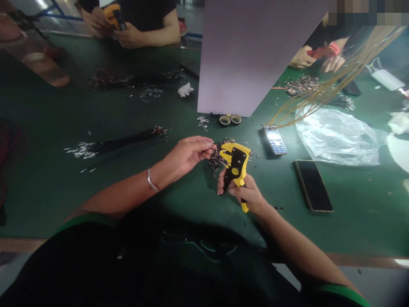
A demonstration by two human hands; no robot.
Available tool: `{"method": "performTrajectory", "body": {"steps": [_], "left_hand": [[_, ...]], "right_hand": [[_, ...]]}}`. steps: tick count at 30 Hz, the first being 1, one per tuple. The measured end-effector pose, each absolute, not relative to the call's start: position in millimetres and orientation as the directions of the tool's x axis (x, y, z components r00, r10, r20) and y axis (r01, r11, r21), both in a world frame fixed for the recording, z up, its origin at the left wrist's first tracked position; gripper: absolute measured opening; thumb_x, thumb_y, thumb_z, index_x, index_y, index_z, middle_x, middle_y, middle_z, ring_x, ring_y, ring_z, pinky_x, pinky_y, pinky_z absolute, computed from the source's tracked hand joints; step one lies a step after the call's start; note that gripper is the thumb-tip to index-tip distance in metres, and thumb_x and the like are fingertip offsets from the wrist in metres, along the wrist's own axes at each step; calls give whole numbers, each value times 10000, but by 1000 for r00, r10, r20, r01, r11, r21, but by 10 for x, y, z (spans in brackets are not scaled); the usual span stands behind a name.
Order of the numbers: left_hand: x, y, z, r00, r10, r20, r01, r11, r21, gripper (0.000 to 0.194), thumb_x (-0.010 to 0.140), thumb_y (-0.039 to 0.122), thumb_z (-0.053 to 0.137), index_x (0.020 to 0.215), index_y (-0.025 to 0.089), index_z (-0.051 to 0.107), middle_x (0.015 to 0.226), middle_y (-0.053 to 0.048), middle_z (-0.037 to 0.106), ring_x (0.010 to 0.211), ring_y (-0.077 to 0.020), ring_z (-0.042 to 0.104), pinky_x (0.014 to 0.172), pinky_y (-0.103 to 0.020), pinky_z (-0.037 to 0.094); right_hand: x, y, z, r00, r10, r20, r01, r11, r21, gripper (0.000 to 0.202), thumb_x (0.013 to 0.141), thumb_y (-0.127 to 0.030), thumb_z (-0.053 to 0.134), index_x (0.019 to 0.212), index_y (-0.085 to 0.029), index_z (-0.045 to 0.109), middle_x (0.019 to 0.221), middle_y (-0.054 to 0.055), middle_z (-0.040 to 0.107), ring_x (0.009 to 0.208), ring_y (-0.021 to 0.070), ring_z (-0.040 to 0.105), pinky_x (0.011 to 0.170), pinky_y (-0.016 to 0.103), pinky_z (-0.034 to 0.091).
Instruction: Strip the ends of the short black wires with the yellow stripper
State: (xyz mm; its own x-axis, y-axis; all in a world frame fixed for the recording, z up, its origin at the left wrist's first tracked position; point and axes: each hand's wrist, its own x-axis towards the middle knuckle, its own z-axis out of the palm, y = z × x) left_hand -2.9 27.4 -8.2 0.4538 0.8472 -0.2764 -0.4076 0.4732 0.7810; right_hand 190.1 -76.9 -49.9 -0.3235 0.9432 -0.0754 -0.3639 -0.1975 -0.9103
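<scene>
My right hand (244, 192) is wrapped round the handles of a yellow and black wire stripper (237, 164), its jaws pointing up and to the left. Just left of those jaws, my left hand (193, 153) pinches with thumb and fingertips; what it holds is too small to make out. Beneath the tool and fingertips lies a pile of small dark and coppery pieces (217, 162) on the green table (179, 213). A bundle of black wires (121, 143) with pale ends at the left and coppery ends at the right lies left of my left hand.
A large pale panel (243, 55) stands beyond the pile, with two tape rolls (230, 120) at its foot. To the right are a keypad phone (275, 141), a dark smartphone (313, 185), a plastic bag (341, 136) and yellow wires (332, 89). Other people's hands work across the table.
</scene>
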Motion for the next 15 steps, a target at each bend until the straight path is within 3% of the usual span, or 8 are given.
{"method": "performTrajectory", "body": {"steps": [7, 15], "left_hand": [[28, 256, -148, 495, 799, -341, -485, 580, 655, 77, 781, 30, 706, 807, 92, 744, 830, -78, 735, 703, -66, 649, 749, -185, 532], [82, 196, -228, 532, 771, -351, -496, 620, 608, 94, 795, 17, 685, 814, 89, 742, 841, -71, 732, 716, -65, 659, 749, -173, 528]], "right_hand": [[1866, -783, -414, -326, 941, -91, -415, -229, -880, 371, 669, -229, 758, 1019, -190, 641, 805, 34, 662, 708, 207, 625, 708, 411, 541], [1879, -805, -448, -351, 934, -71, -432, -229, -873, 389, 702, -246, 742, 1066, -172, 624, 833, 51, 660, 737, 219, 632, 738, 438, 549]]}}
